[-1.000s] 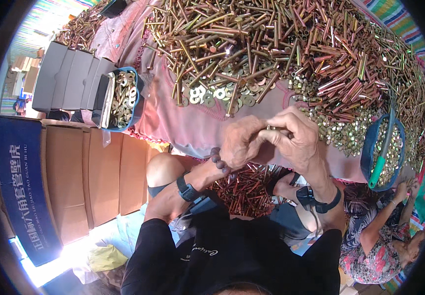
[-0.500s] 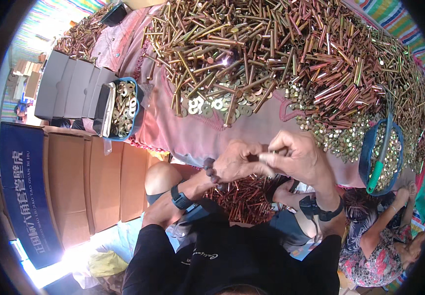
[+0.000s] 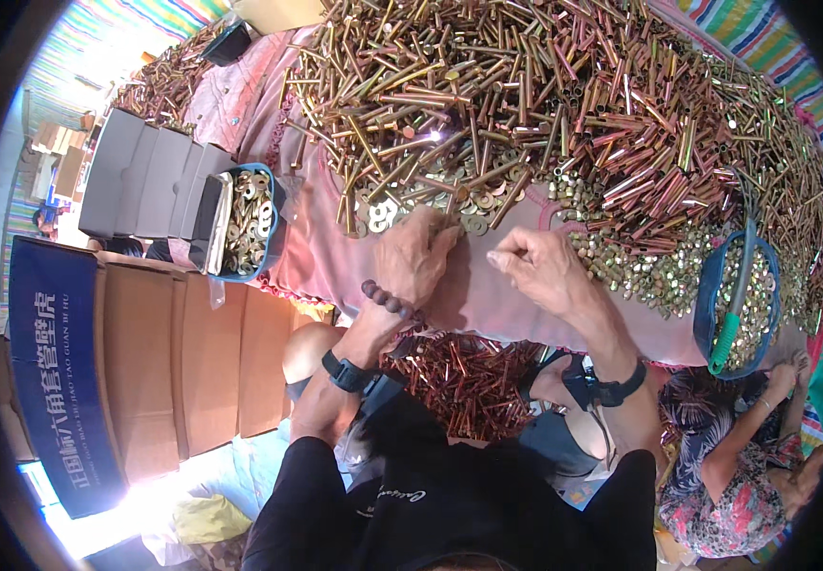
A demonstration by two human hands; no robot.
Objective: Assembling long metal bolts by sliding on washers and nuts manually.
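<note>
My left hand (image 3: 417, 253), with a beaded bracelet at its wrist, reaches down at the near edge of the flat washers (image 3: 380, 215). Its fingers are curled; what they hold, if anything, is hidden beneath them. To its right, my right hand (image 3: 547, 273) hovers over the pink cloth (image 3: 488, 314), thumb and bent fingers closed together. Nothing can be made out between them. Beyond both hands lies a large heap of brassy bolts and sleeves (image 3: 488, 105). Small nuts (image 3: 635, 271) lie loose beside my right hand.
On the right stands a blue basket of nuts (image 3: 764, 314) with a green-handled tool (image 3: 727, 343). A blue-rimmed tub of washers (image 3: 257, 228) and cardboard boxes (image 3: 140, 362) are at left. More reddish metal pieces (image 3: 469, 385) lie below my hands. A person (image 3: 730, 476) sits at lower right.
My hands, close together before, have moved apart. The left went forward and left to the washers; the right moved slightly forward and stays closed.
</note>
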